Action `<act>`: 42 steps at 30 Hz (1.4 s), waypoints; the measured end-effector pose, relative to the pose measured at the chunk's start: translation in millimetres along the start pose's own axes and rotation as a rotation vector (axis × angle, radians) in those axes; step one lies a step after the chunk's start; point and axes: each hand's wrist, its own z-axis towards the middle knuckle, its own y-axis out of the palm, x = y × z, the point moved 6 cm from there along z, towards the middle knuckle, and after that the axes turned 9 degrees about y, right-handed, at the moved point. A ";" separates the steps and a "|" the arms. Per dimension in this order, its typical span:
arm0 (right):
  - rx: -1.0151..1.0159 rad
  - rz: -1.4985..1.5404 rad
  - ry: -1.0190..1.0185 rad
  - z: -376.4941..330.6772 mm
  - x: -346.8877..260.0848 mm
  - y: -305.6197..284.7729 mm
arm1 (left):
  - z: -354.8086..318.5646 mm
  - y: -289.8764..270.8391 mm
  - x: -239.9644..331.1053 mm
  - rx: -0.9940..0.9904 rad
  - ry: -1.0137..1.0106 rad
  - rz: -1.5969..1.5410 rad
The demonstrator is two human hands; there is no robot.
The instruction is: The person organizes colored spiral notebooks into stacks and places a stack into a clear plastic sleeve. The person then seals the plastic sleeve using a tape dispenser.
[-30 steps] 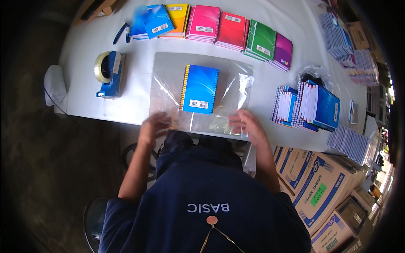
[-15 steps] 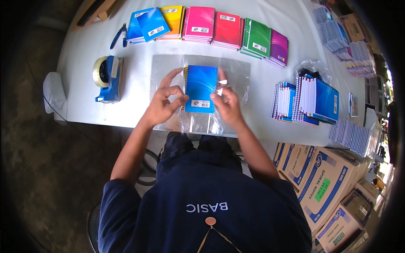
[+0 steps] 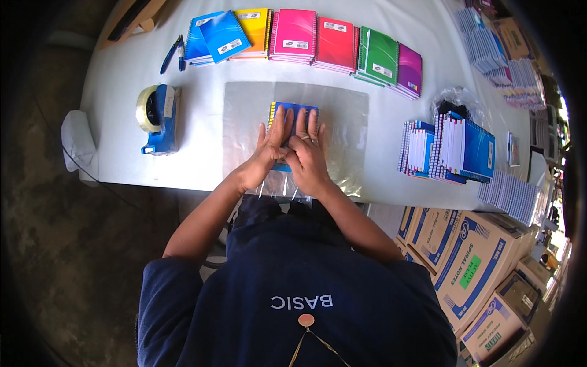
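A blue spiral notebook (image 3: 282, 107) lies on a clear plastic sheet or bag (image 3: 244, 101) in front of me; yellow coils show along its left edge. My left hand (image 3: 267, 153) rests on its left half, fingers stretched toward the far edge. Beside it, my right hand (image 3: 309, 160) lies over the right half, fingers also extended. The two thumbs meet near the middle of the cover. Most of the cover is hidden under my hands. Whether plastic lies between my palms and the cover, I cannot tell.
Stacks of coloured notebooks (image 3: 293, 30) line the table's far side. A blue tape dispenser (image 3: 165, 122) and dark blue-handled pliers or cutters (image 3: 170, 56) sit at left. More spiral notebooks (image 3: 477, 147) stand at right, above cardboard boxes (image 3: 471, 269) beyond the table edge.
Both hands have moved inward from the notebook's sides onto its cover. Their curled fingers have straightened and now lie flat over it.
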 end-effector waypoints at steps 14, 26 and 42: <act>-0.437 -0.132 0.146 22.7 4.2 -4.3 | -91.6 48.0 21.3 -0.108 0.290 0.828; -0.442 -0.210 0.197 32.3 -8.0 -11.2 | -171.6 -237.2 -28.4 0.690 -0.705 0.042; -0.305 -0.266 0.184 41.2 -12.7 -23.7 | -63.1 -145.3 60.0 0.380 -0.017 0.078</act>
